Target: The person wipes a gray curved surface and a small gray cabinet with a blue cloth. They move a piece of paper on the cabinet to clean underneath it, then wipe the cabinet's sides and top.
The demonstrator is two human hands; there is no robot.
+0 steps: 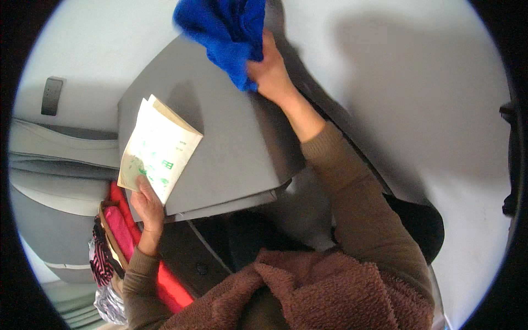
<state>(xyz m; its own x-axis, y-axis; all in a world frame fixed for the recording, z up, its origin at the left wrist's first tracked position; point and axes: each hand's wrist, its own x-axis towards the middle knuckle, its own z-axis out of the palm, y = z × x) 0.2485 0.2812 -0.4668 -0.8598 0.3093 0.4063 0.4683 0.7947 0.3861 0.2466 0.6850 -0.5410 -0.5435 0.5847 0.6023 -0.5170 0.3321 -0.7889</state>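
My left hand (146, 204) is closed on the lower corner of a thin booklet (165, 144), its pale cover printed in green. The booklet is held above the left part of a grey tabletop (231, 151), its pages slightly parted at the top. Farther off, my right hand (270, 74) grips a bright blue cloth (231, 36) near the table's far right side. The cloth hangs in loose folds and runs out of the picture at the top. The fingers of my right hand are partly hidden by the cloth.
A grey-and-white padded seat (52, 184) stands at the left, below a dark wall socket plate (52, 95). Beside my left forearm are a pink item (120, 231), a red strip (173, 286) and a silvery bag (110, 302). A white wall (462, 71) is on the right.
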